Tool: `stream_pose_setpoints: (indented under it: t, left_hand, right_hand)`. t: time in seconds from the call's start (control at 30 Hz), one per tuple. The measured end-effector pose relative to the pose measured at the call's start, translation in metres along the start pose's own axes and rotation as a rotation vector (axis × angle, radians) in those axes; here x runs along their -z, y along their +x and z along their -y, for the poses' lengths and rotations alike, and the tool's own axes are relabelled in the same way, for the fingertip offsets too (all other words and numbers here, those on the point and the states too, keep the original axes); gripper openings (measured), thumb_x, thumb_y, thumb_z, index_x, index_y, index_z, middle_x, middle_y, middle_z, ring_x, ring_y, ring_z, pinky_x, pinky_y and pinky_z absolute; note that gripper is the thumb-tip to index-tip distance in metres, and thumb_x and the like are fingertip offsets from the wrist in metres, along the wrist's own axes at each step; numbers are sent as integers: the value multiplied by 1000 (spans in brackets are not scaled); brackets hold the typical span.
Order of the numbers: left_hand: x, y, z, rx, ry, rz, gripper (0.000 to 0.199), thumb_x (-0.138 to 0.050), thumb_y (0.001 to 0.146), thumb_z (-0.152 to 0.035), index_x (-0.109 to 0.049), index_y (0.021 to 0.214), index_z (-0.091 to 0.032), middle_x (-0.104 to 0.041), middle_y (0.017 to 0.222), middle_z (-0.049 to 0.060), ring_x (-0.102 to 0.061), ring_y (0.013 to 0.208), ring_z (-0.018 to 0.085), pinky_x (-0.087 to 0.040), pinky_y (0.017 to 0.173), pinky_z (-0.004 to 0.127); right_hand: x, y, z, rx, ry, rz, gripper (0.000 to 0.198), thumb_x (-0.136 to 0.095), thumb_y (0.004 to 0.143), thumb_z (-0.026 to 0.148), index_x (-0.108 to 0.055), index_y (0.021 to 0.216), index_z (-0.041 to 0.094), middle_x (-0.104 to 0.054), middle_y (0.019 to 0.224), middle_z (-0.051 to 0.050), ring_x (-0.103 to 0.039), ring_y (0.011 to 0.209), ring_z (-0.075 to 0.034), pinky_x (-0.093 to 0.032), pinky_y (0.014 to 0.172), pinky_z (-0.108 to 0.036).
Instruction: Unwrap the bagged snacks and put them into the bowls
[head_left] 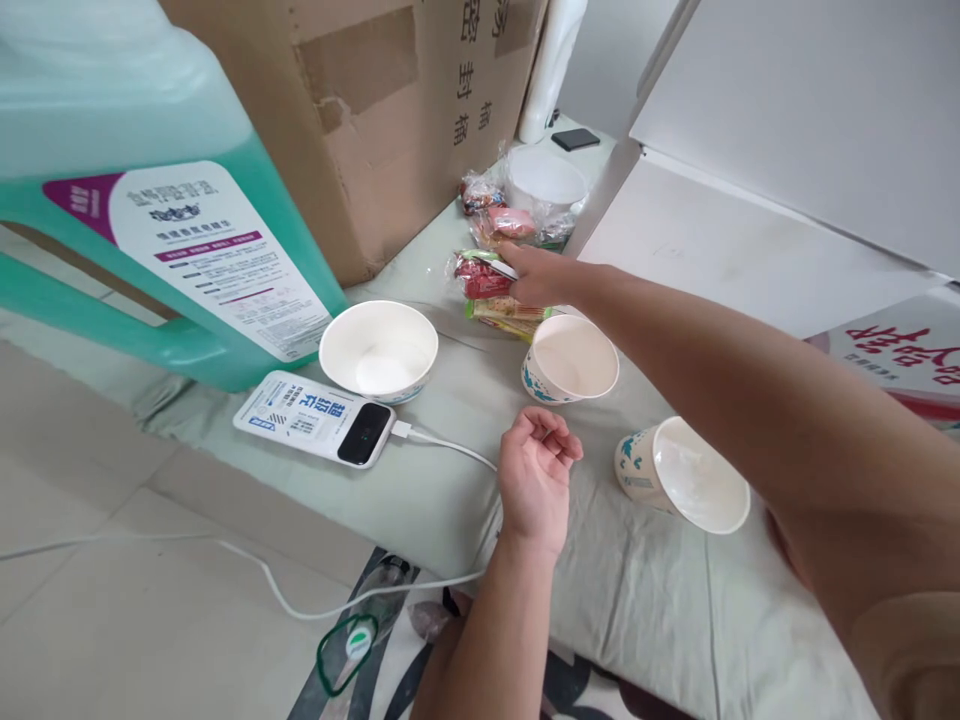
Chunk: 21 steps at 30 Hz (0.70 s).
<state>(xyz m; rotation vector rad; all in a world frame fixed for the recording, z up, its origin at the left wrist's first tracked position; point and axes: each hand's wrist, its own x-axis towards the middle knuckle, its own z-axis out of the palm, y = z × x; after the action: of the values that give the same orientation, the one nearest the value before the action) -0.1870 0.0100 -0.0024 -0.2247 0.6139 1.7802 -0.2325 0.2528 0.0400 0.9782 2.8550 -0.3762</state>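
My right hand (536, 275) reaches across to a cluster of small wrapped snacks. Its fingers and thumb close around the edge of a red snack packet (484, 280); the contact itself is partly hidden. Below that packet lies a yellow-green snack packet (514, 318). My left hand (536, 480) rests palm up with loosely curled fingers and nothing in it. Just beyond it an upright paper cup (547, 385) with blue leaf print stands on the cloth. Another paper cup (637, 465), tilted in view, is under my right forearm. A white paper bowl (379, 350) sits to the left.
A power bank (315, 418) with a white cable (450, 445) lies in front of the bowl. A large jug of green liquid (187, 230) and a cardboard box (352, 130) stand at the left. A white box (697, 240) is at the right. A dark phone-like object (575, 139) lies at the back.
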Motion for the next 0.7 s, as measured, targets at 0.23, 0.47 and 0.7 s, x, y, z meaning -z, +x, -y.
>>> stream_pose_setpoints:
  t: [0.23, 0.47, 0.7]
  left_hand:
    - [-1, -2, 1, -22, 13, 6, 22, -61, 74, -39, -57, 67, -18, -54, 69, 0, -51, 58, 10, -42, 61, 24]
    - [-3, -6, 8, -22, 30, 69, 23, -61, 76, -39, -58, 68, -17, -54, 68, 0, -53, 58, 10, -44, 61, 23]
    - [-3, -21, 13, -50, 84, 202, 23, -66, 76, -40, -60, 71, -18, -53, 70, -1, -53, 59, 10, -46, 61, 24]
  right_hand:
    - [8, -17, -1, 26, 37, -69, 83, -56, 75, 12, -33, 154, 17, -46, 152, -17, -45, 140, -35, -38, 113, -50]
    - [30, -75, 14, 95, 35, -255, 66, -56, 82, 20, -41, 145, 22, -52, 141, -14, -49, 132, -36, -40, 111, -55]
    - [33, -285, 12, 52, -42, -582, 55, -47, 86, 26, -47, 139, 39, -58, 127, -13, -55, 121, -37, -45, 97, -63]
